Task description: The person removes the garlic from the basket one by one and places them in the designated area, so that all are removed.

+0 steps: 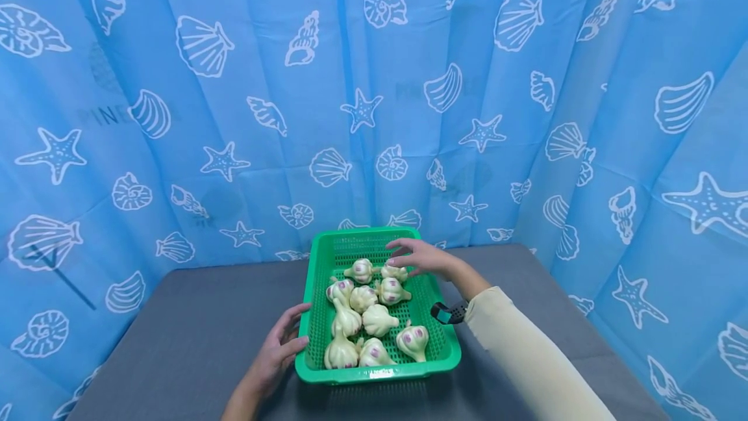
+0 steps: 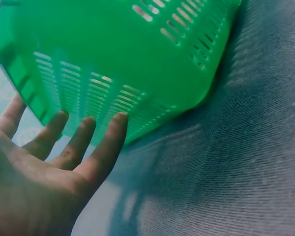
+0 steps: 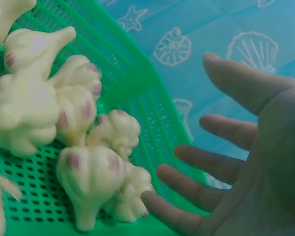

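Note:
A green plastic basket (image 1: pixel 374 374) with slotted walls holds several pale garlic bulbs (image 1: pixel 380 320) with purple patches, spread over its perforated floor. At its left side is my left hand (image 1: pixel 279 346), fingers spread and straight, with the fingertips right at the slotted wall (image 2: pixel 113 39) in the left wrist view. Above the basket's back right part hovers my right hand (image 1: pixel 423 257), over a garlic bulb (image 1: pixel 394 273) that it partly hides. Seen from the right wrist, the fingers (image 3: pixel 201 162) are loosely extended with nothing between them, beside the bulbs.
The basket stands on a grey cloth-covered table (image 1: pixel 193 317). Behind and around it hangs a blue curtain (image 1: pixel 362 38) printed with white shells and starfish. A black strap (image 1: pixel 452 312) shows at the right wrist, close to the basket's right rim.

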Action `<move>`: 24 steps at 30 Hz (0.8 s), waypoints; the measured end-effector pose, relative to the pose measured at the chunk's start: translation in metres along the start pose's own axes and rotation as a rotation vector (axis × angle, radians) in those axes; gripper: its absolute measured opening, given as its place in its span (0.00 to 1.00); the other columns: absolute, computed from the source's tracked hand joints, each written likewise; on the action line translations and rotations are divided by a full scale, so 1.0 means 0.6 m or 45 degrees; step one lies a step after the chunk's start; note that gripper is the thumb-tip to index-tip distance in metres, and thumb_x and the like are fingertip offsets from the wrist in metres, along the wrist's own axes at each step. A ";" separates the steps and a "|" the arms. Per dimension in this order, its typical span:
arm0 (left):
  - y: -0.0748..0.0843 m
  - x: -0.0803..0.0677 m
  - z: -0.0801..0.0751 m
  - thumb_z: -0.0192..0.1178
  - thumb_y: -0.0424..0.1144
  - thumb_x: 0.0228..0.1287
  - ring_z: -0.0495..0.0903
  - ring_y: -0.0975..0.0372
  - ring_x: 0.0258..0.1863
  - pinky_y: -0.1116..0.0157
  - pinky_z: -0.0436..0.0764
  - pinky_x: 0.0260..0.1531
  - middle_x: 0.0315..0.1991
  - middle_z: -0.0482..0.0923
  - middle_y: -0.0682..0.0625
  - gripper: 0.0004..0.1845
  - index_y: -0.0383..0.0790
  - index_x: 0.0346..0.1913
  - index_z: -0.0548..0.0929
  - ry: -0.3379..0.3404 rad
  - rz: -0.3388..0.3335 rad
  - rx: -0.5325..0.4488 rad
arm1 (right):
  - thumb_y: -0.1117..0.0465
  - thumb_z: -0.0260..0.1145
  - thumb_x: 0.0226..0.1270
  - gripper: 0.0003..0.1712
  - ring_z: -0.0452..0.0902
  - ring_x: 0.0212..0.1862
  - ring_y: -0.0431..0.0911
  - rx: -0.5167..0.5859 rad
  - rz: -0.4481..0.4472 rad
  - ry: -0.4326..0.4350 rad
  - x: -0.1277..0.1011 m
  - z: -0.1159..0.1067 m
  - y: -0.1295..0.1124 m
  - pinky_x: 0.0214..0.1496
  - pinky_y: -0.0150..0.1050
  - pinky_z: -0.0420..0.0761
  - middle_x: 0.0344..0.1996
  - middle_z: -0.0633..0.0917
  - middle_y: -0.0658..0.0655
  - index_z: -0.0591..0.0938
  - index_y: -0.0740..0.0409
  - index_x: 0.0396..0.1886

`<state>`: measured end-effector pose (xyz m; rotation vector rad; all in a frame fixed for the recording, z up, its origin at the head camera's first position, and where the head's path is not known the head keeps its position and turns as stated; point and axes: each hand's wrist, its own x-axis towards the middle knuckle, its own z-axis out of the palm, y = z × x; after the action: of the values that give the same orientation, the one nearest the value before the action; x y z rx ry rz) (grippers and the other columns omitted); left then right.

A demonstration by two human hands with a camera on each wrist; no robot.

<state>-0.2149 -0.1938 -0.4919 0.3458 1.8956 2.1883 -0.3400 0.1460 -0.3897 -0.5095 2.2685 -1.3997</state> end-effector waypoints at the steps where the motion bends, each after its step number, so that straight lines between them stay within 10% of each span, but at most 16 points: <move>1: 0.000 0.000 -0.002 0.51 0.32 0.72 0.61 0.45 0.66 0.54 0.76 0.51 0.71 0.49 0.34 0.32 0.39 0.74 0.54 -0.012 -0.003 -0.004 | 0.53 0.63 0.71 0.31 0.69 0.62 0.59 -0.022 0.011 -0.008 0.002 0.005 -0.001 0.57 0.59 0.72 0.63 0.70 0.65 0.68 0.58 0.69; 24: -0.010 0.006 -0.013 0.52 0.32 0.71 0.58 0.43 0.68 0.53 0.76 0.52 0.71 0.47 0.33 0.32 0.38 0.74 0.53 -0.070 0.028 -0.020 | 0.57 0.70 0.64 0.30 0.73 0.56 0.57 -0.238 0.187 0.067 0.043 0.085 0.008 0.50 0.56 0.76 0.62 0.72 0.68 0.75 0.61 0.63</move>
<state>-0.2205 -0.1989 -0.4988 0.4214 1.8538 2.1833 -0.3351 0.0970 -0.4185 -0.3583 2.4395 -1.1499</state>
